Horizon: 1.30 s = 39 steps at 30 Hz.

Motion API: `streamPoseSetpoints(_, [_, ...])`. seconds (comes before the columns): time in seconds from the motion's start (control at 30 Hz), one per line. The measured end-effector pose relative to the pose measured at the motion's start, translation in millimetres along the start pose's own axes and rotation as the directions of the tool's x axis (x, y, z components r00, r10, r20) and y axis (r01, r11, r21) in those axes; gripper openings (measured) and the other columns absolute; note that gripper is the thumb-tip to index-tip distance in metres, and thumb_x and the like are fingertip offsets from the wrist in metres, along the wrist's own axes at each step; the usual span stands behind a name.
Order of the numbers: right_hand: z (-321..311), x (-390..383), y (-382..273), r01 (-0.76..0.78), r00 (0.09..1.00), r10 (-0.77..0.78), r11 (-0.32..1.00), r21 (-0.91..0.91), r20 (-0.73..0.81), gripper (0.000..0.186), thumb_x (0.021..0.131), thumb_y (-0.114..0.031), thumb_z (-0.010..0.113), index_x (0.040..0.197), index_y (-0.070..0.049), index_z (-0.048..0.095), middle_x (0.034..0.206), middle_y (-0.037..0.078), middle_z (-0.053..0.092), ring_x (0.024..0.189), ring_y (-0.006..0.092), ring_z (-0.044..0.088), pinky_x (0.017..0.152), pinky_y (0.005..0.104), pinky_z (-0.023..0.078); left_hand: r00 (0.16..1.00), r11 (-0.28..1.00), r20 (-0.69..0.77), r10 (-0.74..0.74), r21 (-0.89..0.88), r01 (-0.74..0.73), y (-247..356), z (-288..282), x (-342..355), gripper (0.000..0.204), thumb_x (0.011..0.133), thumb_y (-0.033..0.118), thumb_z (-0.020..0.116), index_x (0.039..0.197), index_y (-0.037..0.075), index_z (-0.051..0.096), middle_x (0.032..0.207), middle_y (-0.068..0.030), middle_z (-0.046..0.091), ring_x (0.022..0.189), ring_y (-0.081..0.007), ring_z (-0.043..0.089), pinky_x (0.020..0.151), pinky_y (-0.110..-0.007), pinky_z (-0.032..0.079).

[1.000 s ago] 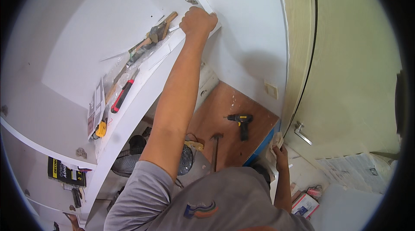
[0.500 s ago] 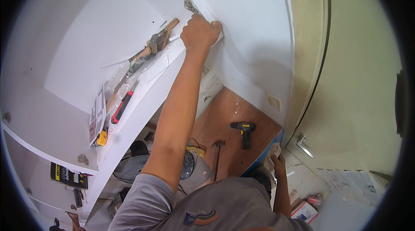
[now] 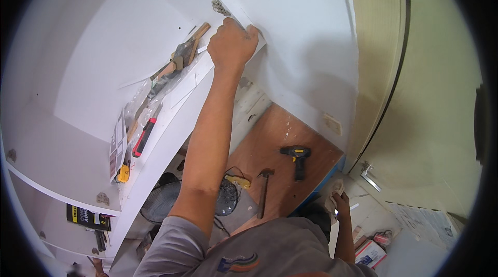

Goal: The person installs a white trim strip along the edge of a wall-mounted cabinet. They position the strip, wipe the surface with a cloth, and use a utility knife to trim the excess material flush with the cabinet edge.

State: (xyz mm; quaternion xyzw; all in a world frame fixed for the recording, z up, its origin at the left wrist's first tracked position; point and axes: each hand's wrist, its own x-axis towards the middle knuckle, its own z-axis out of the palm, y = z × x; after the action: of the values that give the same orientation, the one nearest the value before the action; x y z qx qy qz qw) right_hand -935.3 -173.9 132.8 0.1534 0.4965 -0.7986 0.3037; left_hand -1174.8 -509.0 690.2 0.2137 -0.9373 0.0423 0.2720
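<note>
My left hand (image 3: 232, 44) reaches up with fingers curled over the front edge of the white cabinet (image 3: 174, 114), at the corner between shelf and upright frame. A metal hinge plate (image 3: 220, 7) sits just above my knuckles. My right hand (image 3: 342, 204), low on the right, is closed on a crumpled pale cloth (image 3: 332, 193). Along the shelf beside my left hand lie a wood-handled tool (image 3: 199, 36), clear plastic wrapping (image 3: 139, 100), a red-and-black utility knife (image 3: 144, 137) and a yellow tape measure (image 3: 123, 173).
Below, a brown board (image 3: 280, 132) carries a cordless drill (image 3: 297, 160) and a hammer (image 3: 263, 194). A fan (image 3: 161, 199) stands under the shelf. To the right is a pale door with a metal handle (image 3: 370, 176). A white-and-red box (image 3: 370, 253) lies on the floor.
The view has shifted slightly. My left hand stays on the cabinet edge, and my right hand with the cloth sits a little lower and farther right.
</note>
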Motion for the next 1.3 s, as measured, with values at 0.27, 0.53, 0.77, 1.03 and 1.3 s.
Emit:
streamPoseSetpoints(0.27, [5.1, 8.4, 27.0, -0.045, 0.999, 0.045, 0.998, -0.042, -0.016, 0.046, 0.098, -0.023, 0.070, 0.133, 0.005, 0.062, 0.113, 0.011, 0.071, 0.097, 0.0221, 0.071, 0.087, 0.0355, 0.058, 0.998, 0.998, 0.008, -0.057, -0.010, 0.058, 12.8, -4.4, 0.7, 0.043, 0.086, 0.035, 0.066, 0.105, -0.004, 0.066, 0.101, -0.0240, 0.075, 0.097, -0.0409, 0.074, 0.088, -0.051, 0.058])
streamPoseSetpoints(0.53, [-12.2, -0.7, 33.6, -0.065, 0.997, 0.065, 0.998, 0.014, -0.033, 0.041, 0.098, -0.022, 0.070, 0.129, 0.003, 0.063, 0.108, 0.010, 0.071, 0.094, 0.0218, 0.071, 0.082, 0.0352, 0.059, 0.982, 0.905, -0.106, 0.154, -0.384, -0.183, -40.2, -6.7, -12.4, 0.029, 0.084, 0.015, 0.069, 0.108, -0.001, 0.068, 0.094, -0.0169, 0.073, 0.090, -0.0367, 0.069, 0.081, -0.047, 0.055])
streamPoseSetpoints(0.77, [-35.5, -14.1, 40.0, -0.057, 0.988, 0.057, 0.998, 0.004, -0.140, 0.027, 0.098, -0.023, 0.070, 0.115, -0.001, 0.068, 0.099, 0.007, 0.070, 0.086, 0.0173, 0.069, 0.077, 0.0315, 0.055, 0.768, 0.761, -0.069, 0.637, 0.217, -0.611, -46.6, -6.9, -44.5, 0.048, 0.089, 0.010, 0.067, 0.138, 0.010, 0.068, 0.115, -0.0152, 0.060, 0.104, -0.0350, 0.058, 0.088, -0.048, 0.049])
streamPoseSetpoints(1.03, [-34.3, -16.0, 41.6, 0.006, 0.982, 0.000, 0.999, 0.034, -0.190, 0.021, 0.099, -0.025, 0.071, 0.105, -0.005, 0.068, 0.090, 0.002, 0.067, 0.079, 0.0130, 0.064, 0.071, 0.0304, 0.051, 0.853, 0.816, -0.098, 0.512, 0.365, -0.448, -30.2, 6.1, -45.6, 0.057, 0.091, 0.016, 0.064, 0.148, 0.019, 0.063, 0.110, -0.0154, 0.055, 0.103, -0.0345, 0.057, 0.086, -0.049, 0.045])
streamPoseSetpoints(1.3, [-36.4, -10.8, 51.2, -0.033, 0.981, 0.029, 0.999, -0.018, -0.191, 0.024, 0.099, -0.025, 0.070, 0.110, -0.004, 0.069, 0.094, 0.004, 0.069, 0.080, 0.0153, 0.066, 0.073, 0.0306, 0.053, 0.872, 0.821, -0.084, 0.483, 0.391, -0.417, -30.7, 14.5, -48.9, 0.061, 0.090, 0.017, 0.065, 0.151, 0.019, 0.061, 0.116, -0.0150, 0.054, 0.107, -0.0350, 0.054, 0.089, -0.049, 0.042])
